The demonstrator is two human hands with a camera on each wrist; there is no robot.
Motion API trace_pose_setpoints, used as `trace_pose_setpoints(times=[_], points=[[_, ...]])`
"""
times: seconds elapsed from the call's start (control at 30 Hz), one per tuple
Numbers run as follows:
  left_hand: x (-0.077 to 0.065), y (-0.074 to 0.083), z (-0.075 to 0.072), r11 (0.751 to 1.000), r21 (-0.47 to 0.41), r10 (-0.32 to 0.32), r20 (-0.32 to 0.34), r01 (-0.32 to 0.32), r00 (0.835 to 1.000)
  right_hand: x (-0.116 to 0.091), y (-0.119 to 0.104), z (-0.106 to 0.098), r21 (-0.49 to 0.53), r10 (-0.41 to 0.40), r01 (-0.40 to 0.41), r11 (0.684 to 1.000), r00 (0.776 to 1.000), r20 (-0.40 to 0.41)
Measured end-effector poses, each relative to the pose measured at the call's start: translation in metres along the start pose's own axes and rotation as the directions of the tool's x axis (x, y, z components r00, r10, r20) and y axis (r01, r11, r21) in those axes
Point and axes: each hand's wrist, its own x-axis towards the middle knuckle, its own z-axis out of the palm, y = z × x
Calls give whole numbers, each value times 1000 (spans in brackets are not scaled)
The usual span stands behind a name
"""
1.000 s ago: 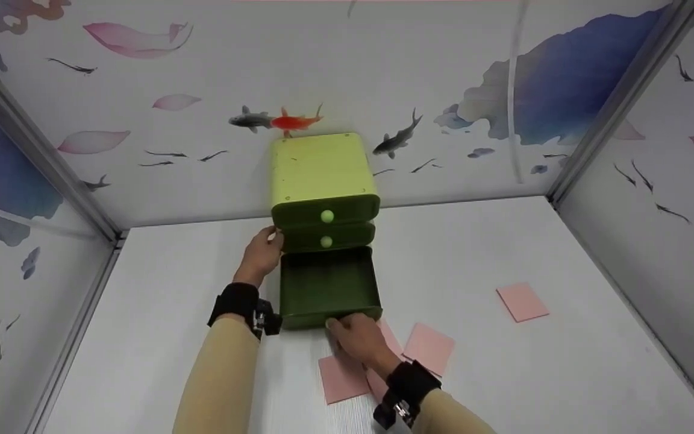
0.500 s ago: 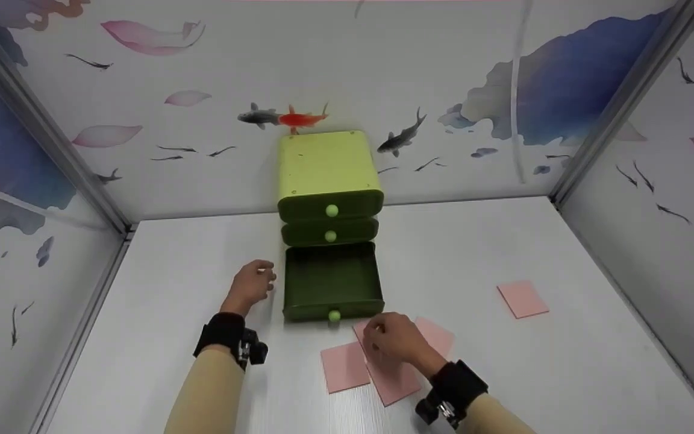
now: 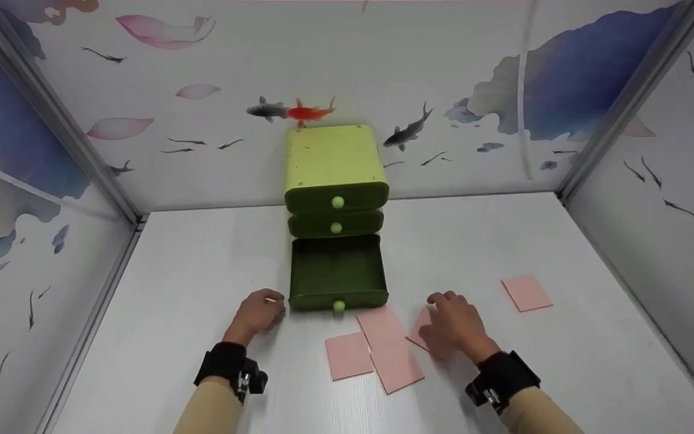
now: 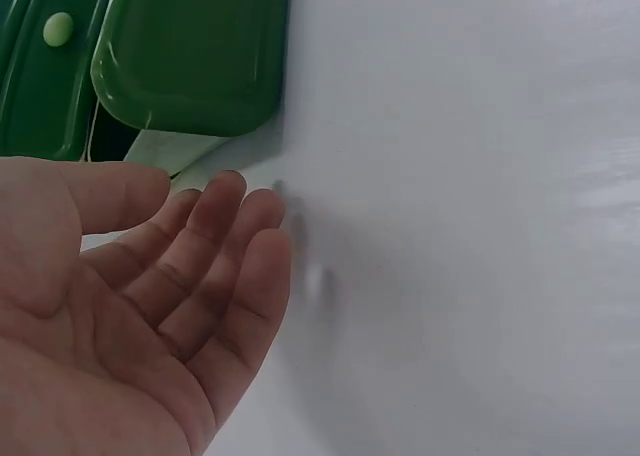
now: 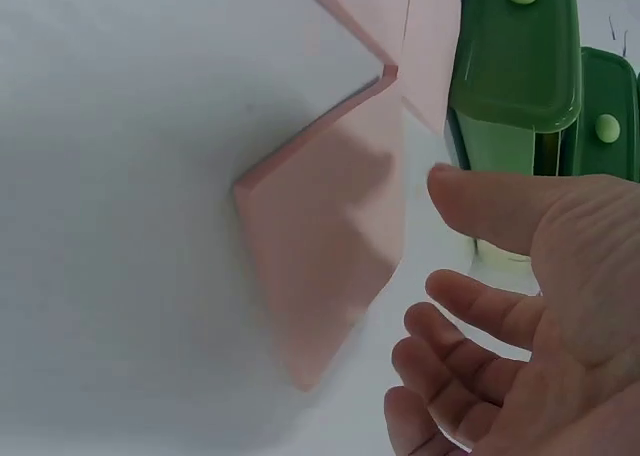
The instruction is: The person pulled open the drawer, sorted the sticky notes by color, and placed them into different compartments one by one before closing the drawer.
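A small green chest of drawers [image 3: 335, 158] stands against the back wall. Its bottom drawer [image 3: 339, 271] is pulled far out and holds nothing; the middle drawer [image 3: 323, 225] sticks out slightly. My left hand [image 3: 256, 313], fingers loosely bent and holding nothing, is beside that bottom drawer's front left corner. Over a pink square pad [image 3: 419, 334] hovers my right hand [image 3: 458, 325]; in the right wrist view its thumb and fingers are apart, with the pink pad [image 5: 320, 226] below them. Three more pink squares [image 3: 349, 357] lie together just in front of the drawer.
Another pink square [image 3: 526, 293] lies by itself on the right of the white table [image 3: 214, 265]. Printed walls [image 3: 473, 120] enclose the table at the back and both sides, with metal posts [image 3: 624, 114] at the corners.
My right hand has let go of the bottom drawer's front and moved right, over a pink square. My left hand has left the chest's side and come down towards me.
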Motion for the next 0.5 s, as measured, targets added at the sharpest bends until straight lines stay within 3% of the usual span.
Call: trace_pose_setpoints(times=[0.23, 0.5], points=[[-12, -3, 14, 998, 63, 10, 36, -12, 999, -2, 6, 8, -107, -17, 27, 994, 996, 90], [-13, -2, 17, 997, 71, 14, 30, -16, 999, 3, 4, 5, -102, 0, 14, 995, 991, 134]])
